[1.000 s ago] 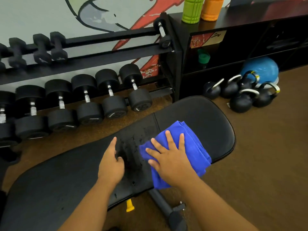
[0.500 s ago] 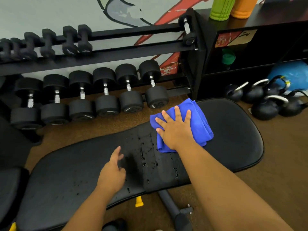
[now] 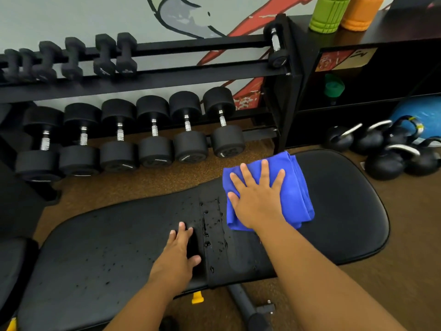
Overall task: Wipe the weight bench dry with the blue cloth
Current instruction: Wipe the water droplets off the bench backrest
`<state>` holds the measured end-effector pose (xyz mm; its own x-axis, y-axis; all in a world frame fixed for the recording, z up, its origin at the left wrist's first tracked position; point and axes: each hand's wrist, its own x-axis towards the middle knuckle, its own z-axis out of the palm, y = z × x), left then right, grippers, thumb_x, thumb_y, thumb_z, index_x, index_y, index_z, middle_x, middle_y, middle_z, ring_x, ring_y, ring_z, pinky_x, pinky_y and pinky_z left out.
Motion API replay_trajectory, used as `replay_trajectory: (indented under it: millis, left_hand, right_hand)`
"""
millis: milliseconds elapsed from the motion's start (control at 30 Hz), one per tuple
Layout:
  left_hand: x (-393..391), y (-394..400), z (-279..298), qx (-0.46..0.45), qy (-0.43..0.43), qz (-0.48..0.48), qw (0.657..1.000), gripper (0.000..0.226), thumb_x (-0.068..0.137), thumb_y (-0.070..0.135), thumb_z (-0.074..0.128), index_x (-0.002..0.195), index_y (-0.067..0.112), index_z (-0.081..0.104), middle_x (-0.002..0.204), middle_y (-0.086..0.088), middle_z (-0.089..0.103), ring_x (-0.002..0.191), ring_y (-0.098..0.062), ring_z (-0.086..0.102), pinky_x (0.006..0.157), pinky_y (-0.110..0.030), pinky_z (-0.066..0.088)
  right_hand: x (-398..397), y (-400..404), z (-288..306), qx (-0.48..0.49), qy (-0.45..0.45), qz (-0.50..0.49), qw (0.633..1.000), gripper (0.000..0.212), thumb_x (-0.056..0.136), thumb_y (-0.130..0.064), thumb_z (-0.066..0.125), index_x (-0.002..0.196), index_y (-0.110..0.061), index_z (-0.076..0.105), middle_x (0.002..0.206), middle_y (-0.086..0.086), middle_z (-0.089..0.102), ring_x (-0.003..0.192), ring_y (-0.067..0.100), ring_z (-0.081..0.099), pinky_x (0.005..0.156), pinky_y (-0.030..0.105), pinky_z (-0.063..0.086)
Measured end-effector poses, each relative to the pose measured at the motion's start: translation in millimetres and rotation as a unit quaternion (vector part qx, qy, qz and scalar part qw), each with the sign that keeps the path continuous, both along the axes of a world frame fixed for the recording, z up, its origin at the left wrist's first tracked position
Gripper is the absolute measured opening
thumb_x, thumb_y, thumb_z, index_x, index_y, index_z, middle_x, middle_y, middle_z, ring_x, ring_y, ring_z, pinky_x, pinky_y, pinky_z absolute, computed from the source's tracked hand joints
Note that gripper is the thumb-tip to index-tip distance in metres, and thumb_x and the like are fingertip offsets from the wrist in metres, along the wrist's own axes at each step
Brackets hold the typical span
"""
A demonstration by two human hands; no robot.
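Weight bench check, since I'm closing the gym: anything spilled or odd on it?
Yes. Water droplets bead across the black padded weight bench around the seam between its pads, and scatter leftward. The right hand presses the folded blue cloth flat just right of them; the left hand rests beside them.

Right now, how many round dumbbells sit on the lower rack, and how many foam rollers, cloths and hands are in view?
Round dumbbells on the lower rack: 6
Foam rollers: 2, green roller and orange roller
Blue cloth: 1
Hands: 2, left hand and right hand
Total: 11
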<state>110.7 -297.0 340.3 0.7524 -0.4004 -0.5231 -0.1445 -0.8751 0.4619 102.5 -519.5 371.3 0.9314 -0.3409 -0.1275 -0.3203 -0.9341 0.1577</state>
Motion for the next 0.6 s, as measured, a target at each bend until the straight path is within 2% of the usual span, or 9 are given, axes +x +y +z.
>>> replay_trajectory:
  millis: [133, 300, 467, 600]
  left_hand:
    - [-1.3, -2.3, 2.6, 0.01, 0.0, 0.01, 1.0, 0.076, 0.096, 0.023, 0.055, 0.152, 0.032, 0.004, 0.159, 0.013, -0.012, 0.147, -0.012, -0.008, 0.113, -0.035, 0.029]
    - [0.3, -3.3, 4.6, 0.007, 0.008, 0.019, 1.0, 0.077, 0.095, 0.022, 0.057, 0.152, 0.032, 0.006, 0.16, 0.012, -0.007, 0.147, -0.011, -0.007, 0.112, -0.035, 0.028]
    - [1.6, -0.1, 2.7, 0.0, 0.005, 0.011, 1.0, 0.078, 0.094, 0.023, 0.059, 0.152, 0.033, 0.006, 0.16, 0.016, -0.007, 0.147, -0.007, -0.009, 0.113, -0.035, 0.03]
    - [2.0, 0.6, 4.8, 0.004, 0.005, 0.003, 1.0, 0.077, 0.094, 0.025, 0.058, 0.152, 0.032, 0.007, 0.159, 0.015, -0.008, 0.147, -0.009, -0.008, 0.114, -0.037, 0.027]
  right_hand:
    - [34.5, 4.9, -1.2, 0.003, 0.036, 0.044, 0.998, 0.058, 0.098, -0.057, 0.013, 0.152, -0.037, 0.014, 0.163, -0.004, 0.005, 0.144, 0.044, -0.015, 0.102, 0.074, -0.013]
    - [8.9, 13.0, 2.2, 0.012, 0.04, 0.137, 0.99, 0.053, 0.1, -0.053, 0.015, 0.152, -0.041, 0.01, 0.162, -0.009, 0.0, 0.147, 0.036, -0.013, 0.108, 0.069, -0.011]
    - [-21.6, 0.2, 5.5, 0.006, 0.021, 0.099, 0.995, 0.054, 0.097, -0.052, 0.002, 0.151, -0.044, 0.004, 0.162, -0.013, -0.002, 0.148, 0.03, -0.013, 0.109, 0.066, -0.012]
    - [11.2, -4.6, 1.8, 0.014, 0.025, 0.063, 0.998, 0.052, 0.1, -0.052, 0.013, 0.151, -0.042, 0.006, 0.162, -0.009, 0.001, 0.148, 0.032, -0.009, 0.11, 0.065, -0.009]
